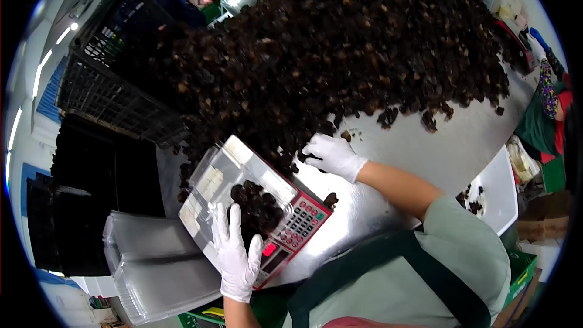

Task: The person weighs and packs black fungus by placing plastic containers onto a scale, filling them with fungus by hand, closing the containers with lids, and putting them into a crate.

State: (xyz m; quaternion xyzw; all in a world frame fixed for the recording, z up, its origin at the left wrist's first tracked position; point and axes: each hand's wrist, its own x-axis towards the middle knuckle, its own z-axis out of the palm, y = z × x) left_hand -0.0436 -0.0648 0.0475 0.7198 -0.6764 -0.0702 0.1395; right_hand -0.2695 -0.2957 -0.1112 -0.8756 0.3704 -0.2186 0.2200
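My left hand, in a white glove, has its fingers stretched out beside a clear plastic tray holding dark wood ear mushrooms. The tray sits on a red-edged digital scale with a lit red display. Its fingertips lie at the tray's near-left edge. My right hand, also gloved, is at the near edge of a large heap of wood ear mushrooms. Its fingers curl around a small dark wood ear mushroom. One loose piece lies beside the scale.
Stacked clear plastic trays stand at lower left. A black crate is left of the heap on the metal table. A white bin is at right. One person is across the table; another's patterned sleeve shows at right.
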